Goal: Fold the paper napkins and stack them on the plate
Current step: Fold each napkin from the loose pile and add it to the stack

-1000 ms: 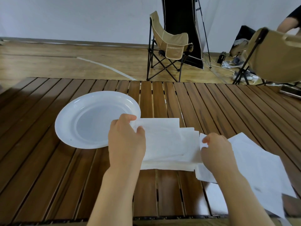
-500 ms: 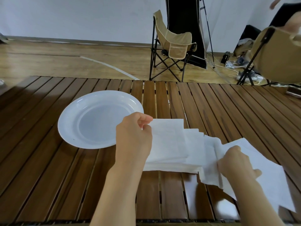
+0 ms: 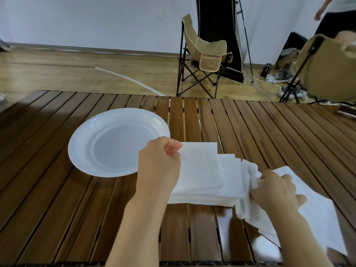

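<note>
My left hand (image 3: pixel 159 166) pinches the left end of the folded napkin stack (image 3: pixel 204 176), which lies near the counter's (image 3: pixel 57 209) front edge, long axis left to right. My right hand (image 3: pixel 277 189) grips a loose napkin (image 3: pixel 248 182) at the stack's right end. The empty plate (image 3: pixel 81 151) sits just left, nearer my left hand.

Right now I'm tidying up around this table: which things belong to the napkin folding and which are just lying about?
Part of the job:
- white plate
- stack of folded napkins, gripped by the left hand
- loose napkin, pinched by the right hand
- unfolded napkins

Lying about:
- folding chair
- power strip and cables
</note>
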Demonstrator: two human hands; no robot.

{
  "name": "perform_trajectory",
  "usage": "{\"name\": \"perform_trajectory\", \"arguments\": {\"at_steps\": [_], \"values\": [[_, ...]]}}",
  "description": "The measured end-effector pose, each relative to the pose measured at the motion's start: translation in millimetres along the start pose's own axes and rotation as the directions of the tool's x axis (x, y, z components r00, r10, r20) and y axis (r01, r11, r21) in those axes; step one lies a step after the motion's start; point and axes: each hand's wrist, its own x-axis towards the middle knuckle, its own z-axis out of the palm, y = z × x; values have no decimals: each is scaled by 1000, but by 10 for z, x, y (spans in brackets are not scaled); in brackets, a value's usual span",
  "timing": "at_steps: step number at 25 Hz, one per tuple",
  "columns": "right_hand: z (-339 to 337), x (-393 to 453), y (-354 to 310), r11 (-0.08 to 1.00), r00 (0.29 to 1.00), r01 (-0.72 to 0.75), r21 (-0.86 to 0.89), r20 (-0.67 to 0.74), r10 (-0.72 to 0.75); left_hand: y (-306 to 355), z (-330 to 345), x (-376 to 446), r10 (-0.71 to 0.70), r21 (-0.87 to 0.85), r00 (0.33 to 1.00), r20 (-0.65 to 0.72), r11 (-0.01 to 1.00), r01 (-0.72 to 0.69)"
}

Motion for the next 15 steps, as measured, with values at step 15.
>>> {"name": "perform_trajectory", "arguments": {"at_steps": [15], "values": [[-233,-35,-118,842,944,283,459,-290,-159,9,0,-16,-1,-9,999,33,1000,1]]}}
